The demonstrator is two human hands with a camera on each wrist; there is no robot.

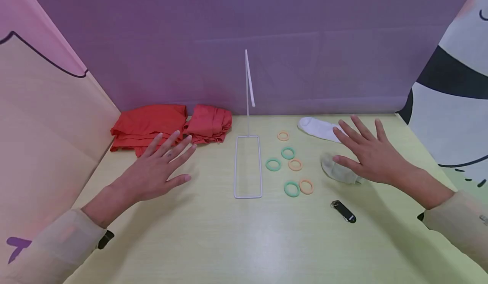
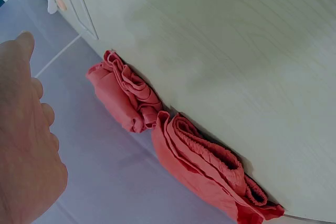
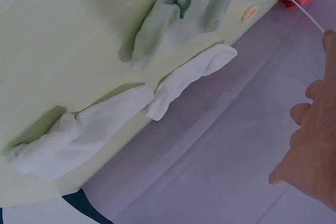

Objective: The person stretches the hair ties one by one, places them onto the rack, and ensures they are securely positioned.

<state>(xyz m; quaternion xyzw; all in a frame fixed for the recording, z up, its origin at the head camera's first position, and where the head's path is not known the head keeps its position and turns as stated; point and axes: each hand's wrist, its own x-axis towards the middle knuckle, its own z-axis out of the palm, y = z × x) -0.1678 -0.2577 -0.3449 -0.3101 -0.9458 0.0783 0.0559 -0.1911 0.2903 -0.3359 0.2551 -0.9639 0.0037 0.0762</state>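
My left hand point(image 1: 152, 172) hovers over the table with fingers straight and spread, holding nothing. Just beyond it lie a large folded red cloth point(image 1: 152, 123) and a smaller red bundle point(image 1: 209, 123); gathered edging shows on the larger cloth point(image 2: 210, 156) in the left wrist view. On the other side my right hand point(image 1: 375, 157) is also raised, its fingers spread and nothing in its grasp. Partly hidden beneath it are a white sock point(image 1: 318, 128) and a crumpled greyish-white fabric piece point(image 1: 337, 169). Another white sock-like piece point(image 3: 94, 135) appears in the right wrist view.
A thin white wire stand point(image 1: 248, 197) with a rectangular base and tall upright stands mid-table. Right of it lie several small rings, some green point(image 1: 292, 195), some orange point(image 1: 295, 169). A black key tag point(image 1: 345, 211) lies nearer. A purple backdrop point(image 1: 190, 72) borders the back edge.
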